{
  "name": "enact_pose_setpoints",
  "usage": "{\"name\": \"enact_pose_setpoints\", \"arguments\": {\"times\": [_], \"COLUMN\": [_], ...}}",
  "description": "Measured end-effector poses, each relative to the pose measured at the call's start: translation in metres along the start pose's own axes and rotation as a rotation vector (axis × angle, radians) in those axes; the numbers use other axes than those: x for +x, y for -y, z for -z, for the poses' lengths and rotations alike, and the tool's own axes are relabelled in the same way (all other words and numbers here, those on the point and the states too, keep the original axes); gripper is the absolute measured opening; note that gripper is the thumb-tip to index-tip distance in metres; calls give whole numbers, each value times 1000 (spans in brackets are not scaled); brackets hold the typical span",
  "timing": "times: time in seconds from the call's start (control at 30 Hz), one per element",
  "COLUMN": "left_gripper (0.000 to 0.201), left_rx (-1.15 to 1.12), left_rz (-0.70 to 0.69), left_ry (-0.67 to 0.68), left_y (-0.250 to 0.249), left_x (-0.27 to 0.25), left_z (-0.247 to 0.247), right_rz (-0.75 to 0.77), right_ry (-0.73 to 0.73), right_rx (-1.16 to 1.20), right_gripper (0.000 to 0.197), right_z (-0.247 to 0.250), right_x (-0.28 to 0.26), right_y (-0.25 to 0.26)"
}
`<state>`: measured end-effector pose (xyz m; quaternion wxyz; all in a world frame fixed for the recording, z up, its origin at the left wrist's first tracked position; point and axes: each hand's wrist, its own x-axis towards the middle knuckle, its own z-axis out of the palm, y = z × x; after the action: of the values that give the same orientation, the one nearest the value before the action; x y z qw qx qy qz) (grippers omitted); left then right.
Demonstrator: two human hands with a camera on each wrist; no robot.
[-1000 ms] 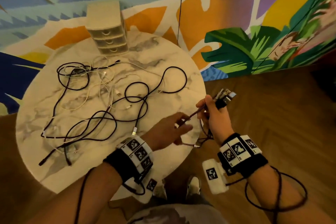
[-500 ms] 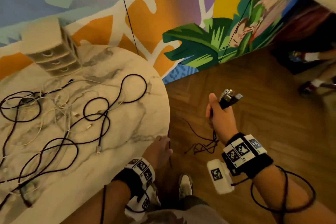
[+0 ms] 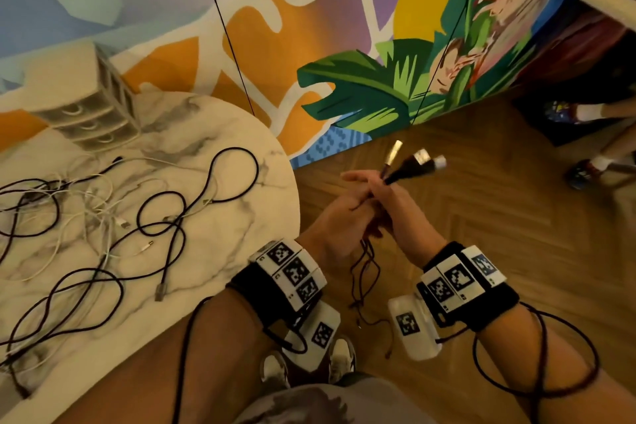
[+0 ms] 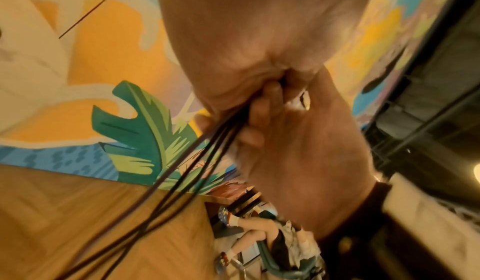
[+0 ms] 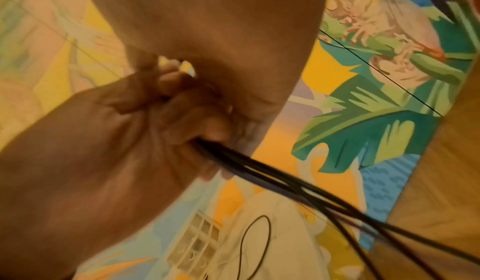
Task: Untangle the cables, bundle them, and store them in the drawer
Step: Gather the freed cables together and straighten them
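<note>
Off the table's right edge, my right hand (image 3: 387,198) grips a bunch of black cables (image 3: 401,174), their metal plugs (image 3: 421,158) fanning upward. My left hand (image 3: 356,200) meets it from the left, fingers curled round the same strands just below. Both wrist views show the black cables (image 4: 207,161) (image 5: 285,181) running out from between the two hands. Slack loops (image 3: 364,272) hang toward the floor. A tangle of black and white cables (image 3: 144,227) lies on the round marble table (image 3: 241,272). The small beige drawer unit (image 3: 93,107) stands at the table's far side, drawers closed.
A painted mural wall (image 3: 344,45) runs behind the table. Herringbone wood floor (image 3: 481,200) lies under my hands. Another person's legs and shoes (image 3: 592,165) are at the far right. My own shoes (image 3: 340,354) show below my wrists.
My left hand came up from the table edge to the right hand and took hold of the cable strands. The right hand still holds the plugs upward.
</note>
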<state>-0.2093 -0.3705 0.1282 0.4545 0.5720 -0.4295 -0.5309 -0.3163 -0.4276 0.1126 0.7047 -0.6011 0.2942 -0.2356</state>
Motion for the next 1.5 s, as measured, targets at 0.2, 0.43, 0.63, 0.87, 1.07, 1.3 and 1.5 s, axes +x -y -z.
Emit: {"name": "enact_pose_setpoints", "arguments": {"times": [0.2, 0.43, 0.63, 0.87, 1.07, 1.3, 1.5], "left_gripper": [41, 31, 22, 31, 30, 26, 26], "left_rx": [38, 792, 1131, 1348, 1413, 1386, 1255], "left_rz": [-112, -547, -690, -836, -928, -949, -920], "left_ry": [-95, -169, -267, -235, -282, -253, -220], "left_y": [-39, -105, -135, -131, -140, -143, -126], "left_x": [11, 9, -6, -2, 0, 9, 13], "left_z": [5, 18, 42, 43, 54, 46, 38], "right_rz": [-101, -317, -519, -729, -766, -736, -856], "right_ry": [142, -245, -345, -492, -653, -371, -156], "right_rx": [-173, -314, -331, -452, -364, -747, -945], "right_gripper": [39, 48, 39, 30, 22, 33, 29], "right_z": [7, 23, 34, 73, 96, 111, 116], "right_x": [0, 27, 21, 18, 19, 3, 1], "right_y": [-41, -102, -142, -184, -189, -205, -203]}}
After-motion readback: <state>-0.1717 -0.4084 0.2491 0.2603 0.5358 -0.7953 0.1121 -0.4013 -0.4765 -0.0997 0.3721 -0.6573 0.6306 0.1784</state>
